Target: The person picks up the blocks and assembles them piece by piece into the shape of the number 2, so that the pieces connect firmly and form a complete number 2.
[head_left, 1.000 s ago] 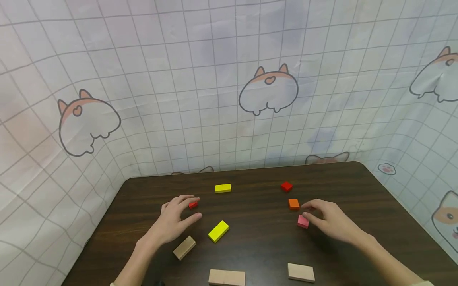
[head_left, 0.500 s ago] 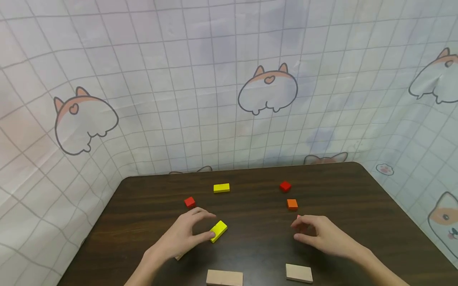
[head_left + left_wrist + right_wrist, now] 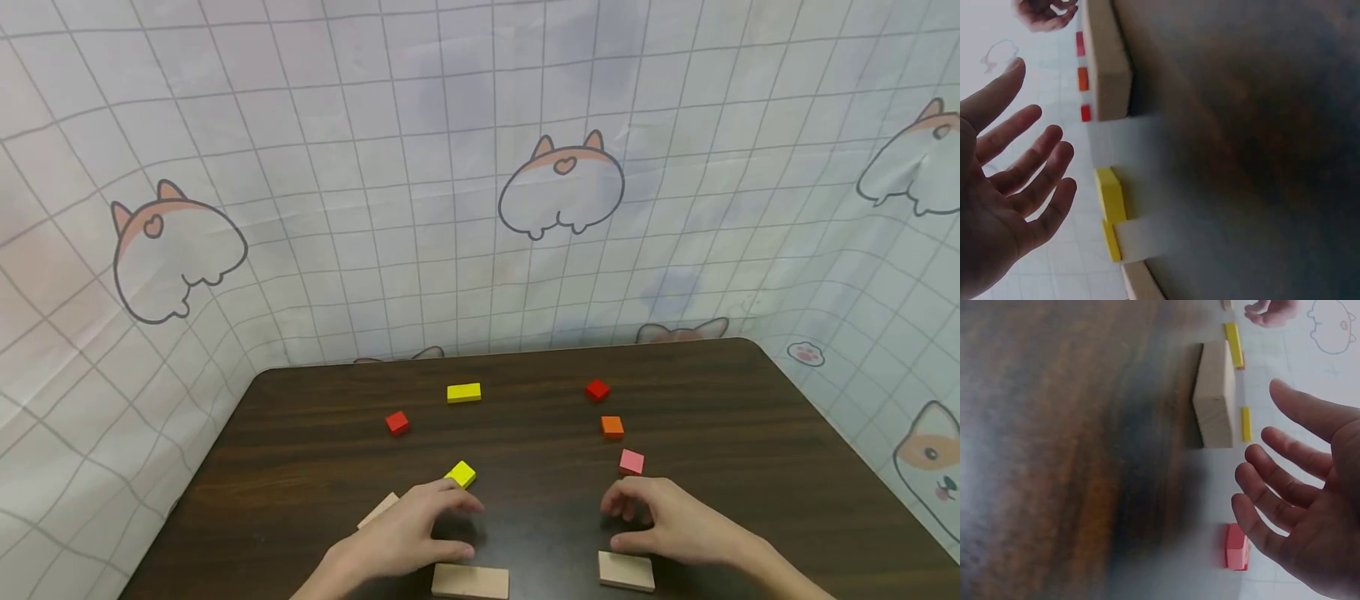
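Low above the dark table (image 3: 540, 442), your left hand (image 3: 412, 533) hovered loose-fingered with nothing in it, near the longer wooden block (image 3: 471, 582); your right hand (image 3: 671, 521) was just as free, its thumb near the shorter wooden block (image 3: 626, 572), and the wrist views put daylight between skin and wood. Both blocks lay flat, well apart, in the near part of the head view. A tidy grasp, I judged, called for dropping each hand squarely, thumb on one long side, fingers on the other, then pinching lightly; pieces that thin could have skated away from a one-sided nudge. Your left hand partly hid a yellow block (image 3: 462, 474) and another wooden block (image 3: 377, 509), so a level wrist mattered. The pink block (image 3: 632, 462), just beyond your right knuckles, deserved clearance too.
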Tool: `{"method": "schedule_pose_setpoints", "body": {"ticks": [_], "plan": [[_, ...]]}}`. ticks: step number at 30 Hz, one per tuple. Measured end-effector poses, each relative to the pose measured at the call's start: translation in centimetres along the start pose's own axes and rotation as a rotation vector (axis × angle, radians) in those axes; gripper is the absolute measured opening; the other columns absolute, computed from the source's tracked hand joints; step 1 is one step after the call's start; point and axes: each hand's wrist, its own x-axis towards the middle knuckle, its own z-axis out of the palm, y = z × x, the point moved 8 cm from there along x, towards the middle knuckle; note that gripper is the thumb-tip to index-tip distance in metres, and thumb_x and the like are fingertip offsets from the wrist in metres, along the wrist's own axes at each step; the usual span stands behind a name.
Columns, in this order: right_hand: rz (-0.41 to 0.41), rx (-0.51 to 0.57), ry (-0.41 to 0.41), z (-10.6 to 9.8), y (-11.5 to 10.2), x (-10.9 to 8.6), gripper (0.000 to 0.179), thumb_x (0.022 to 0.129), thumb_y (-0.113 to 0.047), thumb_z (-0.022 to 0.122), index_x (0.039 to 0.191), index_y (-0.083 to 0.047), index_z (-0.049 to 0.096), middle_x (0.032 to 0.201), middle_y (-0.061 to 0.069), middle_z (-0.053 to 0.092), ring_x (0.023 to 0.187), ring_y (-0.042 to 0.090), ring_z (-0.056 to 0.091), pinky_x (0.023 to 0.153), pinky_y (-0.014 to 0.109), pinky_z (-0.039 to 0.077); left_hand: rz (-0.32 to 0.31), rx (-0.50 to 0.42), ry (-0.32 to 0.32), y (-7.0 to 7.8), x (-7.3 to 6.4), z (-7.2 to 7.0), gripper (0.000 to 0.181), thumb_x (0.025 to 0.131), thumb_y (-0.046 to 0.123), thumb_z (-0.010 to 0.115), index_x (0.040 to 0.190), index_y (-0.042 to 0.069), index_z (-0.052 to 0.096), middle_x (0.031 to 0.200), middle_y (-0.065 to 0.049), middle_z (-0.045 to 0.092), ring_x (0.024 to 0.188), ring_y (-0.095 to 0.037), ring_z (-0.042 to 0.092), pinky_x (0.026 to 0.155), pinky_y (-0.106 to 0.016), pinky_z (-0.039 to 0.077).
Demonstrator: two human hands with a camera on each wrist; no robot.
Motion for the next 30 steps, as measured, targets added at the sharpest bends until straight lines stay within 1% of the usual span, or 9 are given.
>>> {"method": "schedule_pose_setpoints", "body": {"ticks": [3,6,9,11,14,17,22,26,30], "plan": [[0.001,0.013,-0.02,0.3,0.0,-0.1,0.031,0.089,-0.033,0.083,0.111,-0.016,0.067,0.1,-0.007,0.066,0.089,0.011,0.059,0.07,0.029,0.052,0.003,0.001,-0.041,0.1,0.0,0.7,0.044,0.09,0.033,0.082,0.126,0.012,0.069,0.116,0.005,0.065,0.106,-0.011,0.061,0.092,-0.03,0.05],[-0.009,0.021,-0.031,0.4,-0.1,-0.2,0.034,0.087,-0.034,0.085,0.111,-0.016,0.067,0.099,-0.007,0.064,0.088,0.01,0.059,0.068,0.028,0.051,-0.016,-0.006,-0.09,0.0,0.0,1.1,0.046,0.088,0.036,0.083,0.125,0.014,0.068,0.112,0.008,0.063,0.101,-0.008,0.058,0.09,-0.028,0.05],[-0.032,0.023,-0.044,0.5,-0.4,-0.2,0.037,0.086,-0.035,0.086,0.111,-0.017,0.066,0.099,-0.007,0.063,0.087,0.01,0.058,0.067,0.028,0.05,-0.019,-0.01,-0.134,0.0,0.0,1.4,0.048,0.085,0.037,0.085,0.124,0.015,0.067,0.11,0.009,0.061,0.098,-0.006,0.057,0.088,-0.026,0.05],[-0.064,0.02,-0.054,0.7,-0.7,-0.3,0.038,0.085,-0.034,0.086,0.111,-0.017,0.065,0.098,-0.006,0.063,0.087,0.01,0.058,0.068,0.027,0.05,-0.01,-0.007,-0.158,0.0,-0.1,1.6,0.048,0.084,0.036,0.087,0.123,0.016,0.066,0.107,0.01,0.059,0.097,-0.004,0.057,0.087,-0.024,0.05],[-0.089,0.019,-0.081,1.1,-0.7,-0.5,0.04,0.084,-0.034,0.087,0.111,-0.017,0.063,0.098,-0.007,0.062,0.086,0.009,0.057,0.069,0.027,0.05,0.004,0.015,-0.187,-0.1,-0.3,2.1,0.045,0.084,0.03,0.088,0.121,0.018,0.066,0.104,0.012,0.058,0.094,-0.002,0.056,0.084,-0.021,0.049],[-0.103,0.013,-0.1,1.5,-0.6,-0.7,0.041,0.083,-0.033,0.088,0.11,-0.018,0.061,0.096,-0.007,0.06,0.085,0.007,0.056,0.07,0.026,0.05,-0.008,0.008,-0.215,-0.4,-0.4,2.5,0.043,0.084,0.024,0.088,0.12,0.018,0.066,0.101,0.014,0.056,0.091,0.001,0.056,0.082,-0.02,0.049],[-0.101,0.013,-0.124,2.0,-0.5,-0.7,0.042,0.08,-0.028,0.09,0.109,-0.019,0.061,0.095,-0.009,0.059,0.084,0.005,0.056,0.07,0.026,0.05,-0.003,0.013,-0.232,-0.4,-0.3,2.5,0.039,0.084,0.02,0.088,0.117,0.019,0.067,0.094,0.016,0.054,0.086,0.003,0.053,0.078,-0.019,0.048],[-0.105,0.02,-0.139,2.3,-0.7,-0.6,0.043,0.078,-0.021,0.091,0.108,-0.019,0.061,0.092,-0.011,0.058,0.081,0.003,0.055,0.068,0.024,0.05,-0.001,0.013,-0.234,-0.4,-0.3,2.6,0.037,0.084,0.017,0.088,0.115,0.02,0.068,0.091,0.017,0.053,0.083,0.003,0.053,0.075,-0.018,0.048],[-0.132,0.023,-0.152,2.6,-1.0,-0.8,0.042,0.077,-0.012,0.09,0.108,-0.019,0.061,0.09,-0.013,0.057,0.08,0.001,0.054,0.067,0.023,0.05,0.004,-0.036,-0.245,-0.2,-0.4,2.9,0.033,0.085,0.01,0.085,0.113,0.019,0.069,0.09,0.017,0.056,0.081,0.004,0.054,0.074,-0.018,0.049]]}}
